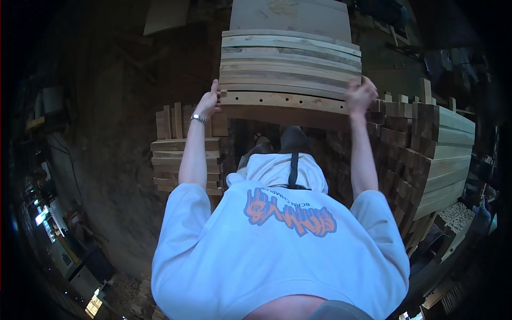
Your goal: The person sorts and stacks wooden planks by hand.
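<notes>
A row of long pale wooden boards (pixel 290 61) lies side by side in front of me. Nearest to my body is a board with several dark holes (pixel 274 100) along its face. My left hand (pixel 209 101), with a metal watch on the wrist, grips this board's left end, thumb pointing up. At its right end is my right hand (pixel 361 97), fingers curled round the end and slightly blurred. The undersides of both grips are hidden.
Beyond the boards is a flat pale panel (pixel 290 16). Stacked wooden blocks (pixel 186 157) stand to the left, and a taller stack of timber (pixel 448 144) is on the right. My legs are between the stacks. Brown floor (pixel 101 160) shows at the left.
</notes>
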The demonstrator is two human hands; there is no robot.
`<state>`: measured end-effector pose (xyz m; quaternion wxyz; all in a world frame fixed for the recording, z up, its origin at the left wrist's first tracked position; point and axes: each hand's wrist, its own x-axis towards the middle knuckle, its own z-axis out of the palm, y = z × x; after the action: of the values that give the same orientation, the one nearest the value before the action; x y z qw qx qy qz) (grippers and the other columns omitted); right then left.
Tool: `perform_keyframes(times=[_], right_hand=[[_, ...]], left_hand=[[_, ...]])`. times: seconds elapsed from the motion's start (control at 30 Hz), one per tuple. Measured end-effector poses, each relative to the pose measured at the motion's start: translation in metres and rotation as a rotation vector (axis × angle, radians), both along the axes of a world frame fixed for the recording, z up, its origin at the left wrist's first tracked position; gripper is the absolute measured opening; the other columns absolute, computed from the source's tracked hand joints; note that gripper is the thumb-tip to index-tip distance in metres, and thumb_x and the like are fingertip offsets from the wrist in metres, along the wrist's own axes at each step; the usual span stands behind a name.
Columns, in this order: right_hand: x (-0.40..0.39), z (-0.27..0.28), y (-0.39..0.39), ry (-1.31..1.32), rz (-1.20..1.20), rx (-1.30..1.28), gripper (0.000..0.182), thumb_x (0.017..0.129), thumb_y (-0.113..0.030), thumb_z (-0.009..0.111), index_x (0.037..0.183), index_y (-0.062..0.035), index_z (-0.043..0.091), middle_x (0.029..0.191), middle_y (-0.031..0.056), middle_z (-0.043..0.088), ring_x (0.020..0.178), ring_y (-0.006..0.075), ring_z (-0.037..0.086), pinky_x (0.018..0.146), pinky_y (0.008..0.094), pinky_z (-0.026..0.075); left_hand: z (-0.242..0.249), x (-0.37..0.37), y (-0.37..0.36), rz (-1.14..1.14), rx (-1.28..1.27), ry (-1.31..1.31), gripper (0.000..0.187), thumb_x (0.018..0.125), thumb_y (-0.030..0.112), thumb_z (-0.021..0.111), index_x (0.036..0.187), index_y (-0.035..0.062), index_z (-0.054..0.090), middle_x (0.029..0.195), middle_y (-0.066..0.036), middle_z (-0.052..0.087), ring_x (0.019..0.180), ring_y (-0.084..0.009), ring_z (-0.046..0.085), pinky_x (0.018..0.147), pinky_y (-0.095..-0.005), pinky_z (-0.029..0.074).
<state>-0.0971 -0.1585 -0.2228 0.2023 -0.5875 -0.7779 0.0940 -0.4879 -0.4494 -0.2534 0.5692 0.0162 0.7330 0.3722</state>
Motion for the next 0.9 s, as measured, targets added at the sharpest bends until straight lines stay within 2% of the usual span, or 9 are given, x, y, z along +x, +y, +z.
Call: perform_keyframes(times=[0.03,0.1,0.17,0.23,0.33,0.4,0.43,0.53,0.9], right_hand=[[-0.023,0.006,-0.024,0.074,0.207,0.071,0.06,0.088,-0.049,0.059,0.129,-0.0056,0.05,0.133,0.0178,0.048,0.129,0.0344,0.04,0.11,0.0478,0.025],[-0.076,0.023,-0.076,0.113,0.553,0.051,0.056,0.087,-0.046,0.061,0.127,-0.0072,0.051,0.135,0.0152,0.046,0.131,0.0341,0.037,0.111,0.0504,0.021],[-0.117,0.005,-0.11,0.047,0.555,0.122,0.054,0.088,-0.045,0.061,0.127,-0.0081,0.051,0.137,0.0138,0.044,0.133,0.034,0.035,0.112,0.0529,0.02],[-0.134,-0.004,-0.119,0.039,0.487,0.149,0.055,0.087,-0.045,0.061,0.128,-0.0084,0.051,0.137,0.0135,0.044,0.133,0.0342,0.034,0.112,0.0539,0.02],[-0.139,-0.007,-0.121,0.03,0.4,0.165,0.053,0.086,-0.042,0.061,0.127,-0.0087,0.052,0.135,0.013,0.046,0.134,0.035,0.035,0.112,0.0556,0.022],[-0.143,-0.002,-0.112,0.063,0.402,0.143,0.047,0.086,-0.038,0.062,0.123,-0.0085,0.056,0.134,0.0123,0.047,0.133,0.0344,0.036,0.111,0.0554,0.023],[-0.145,0.0,-0.108,0.05,0.403,0.164,0.047,0.086,-0.038,0.062,0.123,-0.0085,0.056,0.134,0.0123,0.047,0.133,0.0344,0.036,0.111,0.0554,0.023],[-0.161,0.001,-0.083,0.07,0.382,0.136,0.042,0.086,-0.034,0.062,0.119,-0.0086,0.058,0.134,0.0122,0.047,0.132,0.0342,0.037,0.111,0.0554,0.024],[-0.272,-0.012,0.079,0.122,0.358,0.177,0.043,0.084,-0.033,0.063,0.119,-0.0095,0.057,0.131,0.0117,0.048,0.13,0.0337,0.037,0.111,0.056,0.024]], left_hand=[[0.01,0.007,0.001,0.002,0.016,0.006,0.065,0.094,0.064,0.044,0.098,0.0036,0.069,0.086,-0.006,0.068,0.08,-0.0242,0.063,0.073,-0.0395,0.049],[0.043,0.035,0.016,0.055,0.138,1.033,0.051,0.095,0.053,0.052,0.089,0.0047,0.068,0.083,-0.012,0.066,0.079,-0.0281,0.061,0.071,-0.0396,0.048],[0.095,0.08,0.069,-0.027,0.59,1.313,0.028,0.09,0.033,0.062,0.083,0.0066,0.068,0.081,-0.014,0.065,0.086,-0.0318,0.06,0.081,-0.0417,0.045],[0.104,0.106,0.133,-0.213,0.842,1.28,0.027,0.085,0.033,0.066,0.086,0.0067,0.067,0.092,-0.013,0.065,0.094,-0.0309,0.058,0.087,-0.0416,0.042],[0.083,0.11,0.213,-0.425,0.695,1.263,0.037,0.082,0.039,0.069,0.1,0.007,0.064,0.113,-0.015,0.06,0.11,-0.03,0.052,0.094,-0.0474,0.039],[0.068,0.1,0.257,-0.73,0.369,1.563,0.055,0.081,0.044,0.069,0.121,0.0068,0.056,0.128,-0.016,0.051,0.121,-0.0305,0.045,0.099,-0.0531,0.032],[0.063,0.092,0.269,-0.873,0.254,1.462,0.064,0.082,0.049,0.065,0.128,0.0066,0.049,0.136,-0.016,0.043,0.125,-0.0306,0.041,0.1,-0.061,0.027],[0.052,0.074,0.297,-0.885,0.222,1.343,0.063,0.084,0.05,0.062,0.127,0.0053,0.05,0.133,-0.017,0.046,0.124,-0.0307,0.043,0.1,-0.0608,0.027],[0.028,-0.023,0.459,-0.705,0.241,1.503,0.05,0.09,0.043,0.054,0.124,0.0069,0.052,0.133,-0.01,0.05,0.125,-0.0278,0.044,0.1,-0.0671,0.03]])
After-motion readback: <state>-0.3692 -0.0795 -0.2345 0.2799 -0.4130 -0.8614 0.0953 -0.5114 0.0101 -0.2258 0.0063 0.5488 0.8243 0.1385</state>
